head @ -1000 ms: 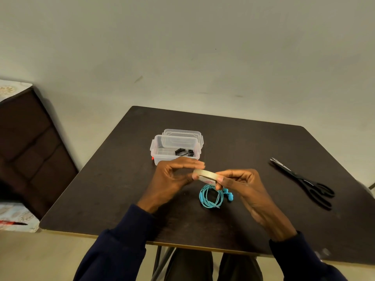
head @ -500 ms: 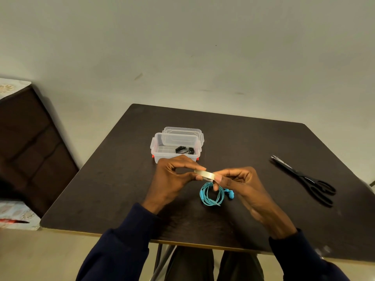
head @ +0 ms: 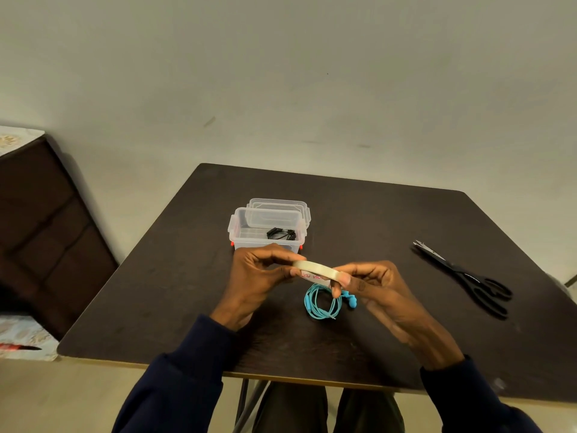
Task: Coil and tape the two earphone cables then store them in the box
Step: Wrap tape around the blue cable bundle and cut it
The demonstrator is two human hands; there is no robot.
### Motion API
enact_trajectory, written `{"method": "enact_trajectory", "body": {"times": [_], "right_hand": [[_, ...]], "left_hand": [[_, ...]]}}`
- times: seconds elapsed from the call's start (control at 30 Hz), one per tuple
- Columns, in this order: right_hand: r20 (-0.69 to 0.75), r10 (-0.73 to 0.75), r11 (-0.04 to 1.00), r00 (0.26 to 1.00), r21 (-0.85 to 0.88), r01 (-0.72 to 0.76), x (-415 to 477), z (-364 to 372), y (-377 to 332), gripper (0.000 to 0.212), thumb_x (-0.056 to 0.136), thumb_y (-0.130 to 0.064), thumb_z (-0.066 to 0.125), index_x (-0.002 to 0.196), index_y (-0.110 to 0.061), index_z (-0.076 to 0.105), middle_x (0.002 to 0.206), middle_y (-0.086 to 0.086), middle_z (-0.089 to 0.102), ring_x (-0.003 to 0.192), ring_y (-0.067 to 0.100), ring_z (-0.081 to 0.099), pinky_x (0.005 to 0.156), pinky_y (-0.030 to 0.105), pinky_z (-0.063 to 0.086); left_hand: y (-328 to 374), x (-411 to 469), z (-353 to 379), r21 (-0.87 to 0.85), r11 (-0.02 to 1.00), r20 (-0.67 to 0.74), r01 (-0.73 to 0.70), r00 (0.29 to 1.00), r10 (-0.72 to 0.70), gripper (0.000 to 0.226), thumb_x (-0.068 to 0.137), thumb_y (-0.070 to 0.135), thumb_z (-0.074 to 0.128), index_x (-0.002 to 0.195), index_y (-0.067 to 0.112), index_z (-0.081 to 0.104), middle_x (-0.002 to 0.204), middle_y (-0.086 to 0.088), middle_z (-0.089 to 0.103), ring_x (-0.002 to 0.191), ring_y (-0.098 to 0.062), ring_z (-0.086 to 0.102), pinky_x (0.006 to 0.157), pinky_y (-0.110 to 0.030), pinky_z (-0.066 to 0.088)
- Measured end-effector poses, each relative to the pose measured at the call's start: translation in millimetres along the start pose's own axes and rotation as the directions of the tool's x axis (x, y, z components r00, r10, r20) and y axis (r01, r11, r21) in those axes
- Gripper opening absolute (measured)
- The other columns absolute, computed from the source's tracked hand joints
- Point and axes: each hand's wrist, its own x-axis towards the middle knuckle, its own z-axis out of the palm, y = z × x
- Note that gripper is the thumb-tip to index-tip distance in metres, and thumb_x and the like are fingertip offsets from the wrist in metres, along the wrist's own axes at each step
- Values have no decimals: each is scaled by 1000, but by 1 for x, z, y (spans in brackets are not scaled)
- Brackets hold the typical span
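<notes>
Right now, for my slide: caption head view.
Left hand and right hand hold tape roll near blue earphones; black earphones in box.

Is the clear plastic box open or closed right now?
Open. The box has no lid on; its lid sits behind it, and black earphones lie inside.

- Blue cable: coiled in a loose ring, flat on the table, earbuds at the ring's right side; it lies just below the tape.
- Black cable: a small bundle inside the box, toward its right end.
- Box: clear plastic, open, upright; its lid sits right behind it.
- Tape: pale roll, tilted nearly edge-on, pinched between left hand and right hand above the table.
</notes>
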Motion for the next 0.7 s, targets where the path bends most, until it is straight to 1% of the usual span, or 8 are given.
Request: {"method": "enact_trajectory", "body": {"times": [0.07,0.17,0.27,0.3,0.37,0.43,0.57,0.7], "right_hand": [[9,1,1000,1000,25,-2,0,-1,0,34,79,-25,72,105,-4,76,83,15,73,85,22,69,87,31,54],[34,-14,1000,999,23,14,0,-2,0,30,83,-20,70,107,-2,75,84,16,73,85,22,69,85,30,54],[13,-7,1000,1000,18,7,0,-1,0,29,82,-20,72,106,-4,76,88,16,74,86,22,71,80,27,55],[-12,-6,1000,1000,3,6,0,-2,0,28,83,-18,72,106,-2,75,91,16,75,88,23,72,79,27,56],[-62,-18,998,998,-56,15,1,-3,2,25,83,-15,70,105,-2,75,92,16,76,89,24,73,78,27,56],[-87,-43,993,995,-117,33,2,-2,3,23,81,-16,72,100,-6,78,84,15,75,80,22,72,74,26,57],[-67,-81,980,994,-187,67,3,2,4,19,82,-18,75,97,-7,79,77,14,74,74,22,70,74,29,57],[-48,-66,978,997,-201,55,2,3,5,18,85,-22,74,99,-12,79,79,14,74,77,23,68,78,35,54]], "left_hand": [[0,-1,-1,-60,997,-4,45,999,-45,20,74,7,81,94,11,80,99,-15,76,98,-35,73,78,-44,64],[-1,-2,0,-94,991,15,97,995,-96,20,76,8,80,97,10,79,102,-17,75,100,-37,73,80,-48,63],[-2,-2,-1,-40,985,47,169,985,-167,20,79,9,78,100,12,78,105,-15,76,100,-36,73,84,-54,60],[-1,-2,-1,-6,986,67,166,984,-165,22,80,9,79,101,14,78,107,-13,76,102,-34,73,86,-52,60],[3,0,0,131,989,115,72,990,-87,27,80,11,80,105,21,78,110,-3,76,107,-24,71,91,-40,60],[7,1,6,238,971,166,-20,986,-20,32,79,17,82,110,24,78,112,4,75,110,-18,69,93,-31,57],[8,0,15,317,939,147,-132,985,89,27,79,20,82,105,17,80,101,5,75,98,-19,71,86,-29,59],[8,0,13,305,930,106,-206,978,181,23,76,15,83,97,24,81,93,7,77,90,-15,71,82,-24,57]]}}
